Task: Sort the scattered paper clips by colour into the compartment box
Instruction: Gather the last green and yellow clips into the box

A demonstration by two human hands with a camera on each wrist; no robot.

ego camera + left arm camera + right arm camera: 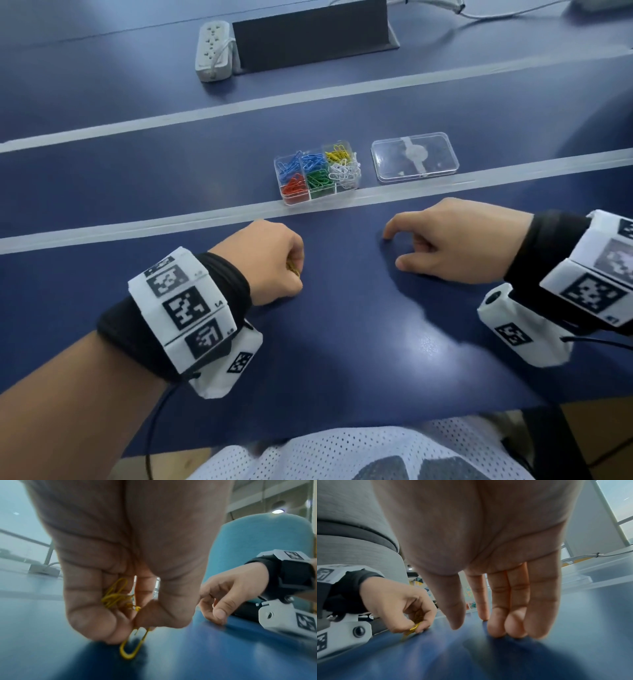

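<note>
A clear compartment box (318,173) stands mid-table with blue, red, green, yellow and white clips sorted in its cells. My left hand (274,262) is curled into a fist near the table's front and holds several yellow paper clips (116,596) in its palm. Its thumb and forefinger pinch one more yellow clip (132,647) that touches the tabletop. My right hand (445,240) rests to the right with relaxed fingers, fingertips (496,631) on the table, holding nothing.
The box's clear lid (414,157) lies right of the box. A white power strip (212,51) and a dark stand (311,34) sit at the back. Pale strips (171,219) cross the blue table (342,325). The front edge is near my lap.
</note>
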